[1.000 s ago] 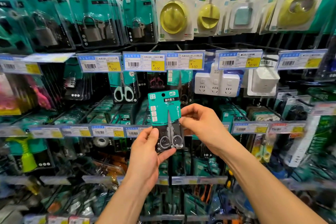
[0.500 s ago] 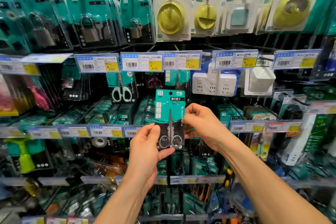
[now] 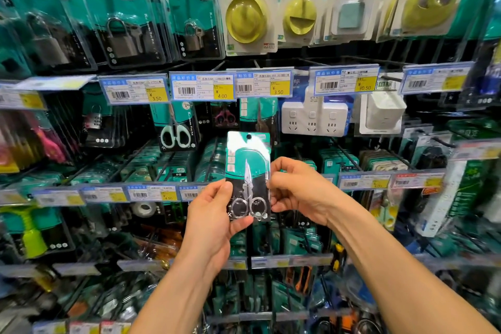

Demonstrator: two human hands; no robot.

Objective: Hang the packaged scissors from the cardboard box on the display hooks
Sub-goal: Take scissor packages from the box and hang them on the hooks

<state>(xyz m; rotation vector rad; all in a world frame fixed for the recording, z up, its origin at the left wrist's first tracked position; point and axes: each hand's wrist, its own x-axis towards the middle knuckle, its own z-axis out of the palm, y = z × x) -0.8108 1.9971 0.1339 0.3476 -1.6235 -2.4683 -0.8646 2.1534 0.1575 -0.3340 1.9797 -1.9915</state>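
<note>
Packaged scissors (image 3: 248, 171) stand upright in the head view, held just below the 3.50 price tag (image 3: 263, 83), whereas a second ago the pack leaned left. As before, the left hand (image 3: 214, 214) pinches its lower left corner and the right hand (image 3: 301, 192) pinches its right edge.

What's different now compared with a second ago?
The scissors pack straightened from a slight tilt and shifted a little right, to below the 3.50 price tag. The left hand still pinches its lower left corner, the right hand its right edge. Nothing was let go; it is not hooked yet.
</note>
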